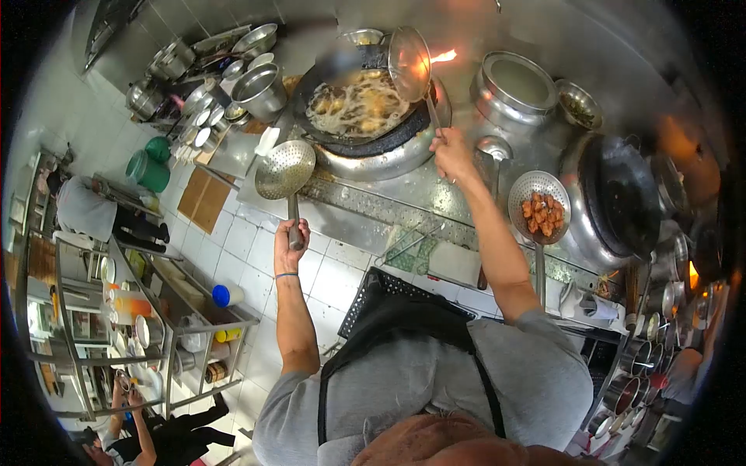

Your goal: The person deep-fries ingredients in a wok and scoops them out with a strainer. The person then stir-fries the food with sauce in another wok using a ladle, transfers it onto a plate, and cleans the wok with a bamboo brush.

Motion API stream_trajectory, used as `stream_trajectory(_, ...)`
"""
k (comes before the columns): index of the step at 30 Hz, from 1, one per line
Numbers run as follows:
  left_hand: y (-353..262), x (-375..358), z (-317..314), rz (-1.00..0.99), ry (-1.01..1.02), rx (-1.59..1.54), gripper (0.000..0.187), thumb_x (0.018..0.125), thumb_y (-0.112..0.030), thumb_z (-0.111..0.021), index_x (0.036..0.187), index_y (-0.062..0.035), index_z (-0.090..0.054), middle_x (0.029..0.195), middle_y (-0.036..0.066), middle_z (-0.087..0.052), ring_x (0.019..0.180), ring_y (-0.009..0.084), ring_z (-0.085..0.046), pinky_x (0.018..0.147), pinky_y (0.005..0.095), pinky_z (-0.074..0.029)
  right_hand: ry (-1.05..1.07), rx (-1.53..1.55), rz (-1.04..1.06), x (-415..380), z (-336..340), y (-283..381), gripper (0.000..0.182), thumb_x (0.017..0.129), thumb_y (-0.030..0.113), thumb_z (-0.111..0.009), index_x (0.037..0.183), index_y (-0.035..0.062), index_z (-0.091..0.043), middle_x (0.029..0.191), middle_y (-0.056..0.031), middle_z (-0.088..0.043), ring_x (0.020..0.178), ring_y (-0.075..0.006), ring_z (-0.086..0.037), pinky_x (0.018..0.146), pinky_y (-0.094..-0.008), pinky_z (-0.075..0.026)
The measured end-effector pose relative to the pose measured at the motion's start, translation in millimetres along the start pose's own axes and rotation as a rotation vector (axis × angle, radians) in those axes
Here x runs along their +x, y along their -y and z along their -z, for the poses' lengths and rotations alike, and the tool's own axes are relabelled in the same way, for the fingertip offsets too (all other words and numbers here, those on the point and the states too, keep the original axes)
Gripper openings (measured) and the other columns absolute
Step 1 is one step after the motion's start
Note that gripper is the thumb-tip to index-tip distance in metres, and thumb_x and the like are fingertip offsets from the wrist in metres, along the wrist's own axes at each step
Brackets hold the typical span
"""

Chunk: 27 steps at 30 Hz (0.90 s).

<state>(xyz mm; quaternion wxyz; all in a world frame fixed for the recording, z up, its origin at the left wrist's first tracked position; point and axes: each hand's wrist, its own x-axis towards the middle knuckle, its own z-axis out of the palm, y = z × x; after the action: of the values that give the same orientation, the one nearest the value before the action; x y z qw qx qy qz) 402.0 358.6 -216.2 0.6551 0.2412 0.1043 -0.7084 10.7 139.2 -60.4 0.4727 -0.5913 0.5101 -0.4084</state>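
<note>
My left hand (292,234) is wrapped round the handle of a perforated skimmer (284,170), which is held left of the wok and looks empty. My right hand (453,155) grips the handle of a round strainer (409,64), tilted up at the right rim of the wok. Inside the wok (301,124), pieces of food (361,101) bubble in foaming oil. A flame (444,57) shows just behind the strainer. Right of my right forearm, another perforated skimmer (540,192) holds reddish-brown fried pieces (543,214).
A ladle (494,147) and a large steel pot (519,84) stand right of the wok. Farther right is a dark wok (618,194). Steel pots (260,87) stand at the left. Two other people (85,208) are at the far left, beside metal shelving (167,357).
</note>
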Motion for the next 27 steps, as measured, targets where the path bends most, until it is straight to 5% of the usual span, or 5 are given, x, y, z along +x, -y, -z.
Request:
stream_trajectory(10,-53.8,26.5,27.3,0.033,0.074,0.071,0.021,0.089,-0.02,-0.056,0.104,-0.0038,-0.057,0.069,-0.001,-0.051,0.053,0.0086,-0.047,0.044,0.0215,-0.041,0.059,0.033,-0.074,67.1,-68.0,-14.7,0.017,0.094,0.012,-0.054,0.099,-0.0025,-0.063,0.069,-0.006,-0.057,0.041,-0.0135,-0.047,0.033,-0.033,-0.034)
stream_trajectory(15,-59.0,15.0,9.4,-0.128,-0.254,0.195,0.02,0.088,-0.02,-0.056,0.099,-0.0031,-0.057,0.069,-0.001,-0.05,0.051,0.0087,-0.045,0.044,0.023,-0.044,0.088,-0.52,0.202,60.6,-100.1,-25.7,0.023,0.086,0.006,-0.061,0.107,-0.0009,-0.064,0.086,-0.0224,-0.066,0.081,-0.033,-0.066,0.075,-0.0415,-0.049)
stream_trajectory(18,-91.1,35.6,50.7,0.178,0.121,-0.026,0.014,0.088,-0.018,-0.055,0.092,-0.0045,-0.055,0.069,-0.001,-0.049,0.052,0.0091,-0.046,0.044,0.0239,-0.045,0.051,-0.327,0.294,38.9,-110.2,-20.0,0.024,0.086,0.006,-0.06,0.109,0.0004,-0.065,0.09,-0.0221,-0.067,0.082,-0.032,-0.067,0.075,-0.0391,-0.05)
stream_trajectory(21,-106.2,35.9,44.7,0.188,0.211,-0.047,0.01,0.088,-0.016,-0.053,0.086,-0.0058,-0.05,0.069,0.001,-0.047,0.05,0.0095,-0.045,0.041,0.0251,-0.043,-0.04,-0.335,0.266,16.7,-105.6,-7.4,0.031,0.091,0.005,-0.058,0.121,0.0013,-0.063,0.087,-0.0076,-0.068,0.079,-0.0145,-0.06,0.075,-0.0317,-0.049)
stream_trajectory(27,-130.6,-25.1,-61.2,-0.401,-0.148,0.933,0.015,0.086,-0.01,-0.051,0.099,-0.0064,-0.044,0.064,0.003,-0.046,0.043,0.011,-0.046,0.034,0.0256,-0.04,-0.245,-0.253,0.225,-14.1,-87.1,-10.3,0.021,0.092,0.006,-0.055,0.11,-0.0022,-0.063,0.084,-0.0141,-0.068,0.07,-0.0211,-0.064,0.065,-0.035,-0.051)
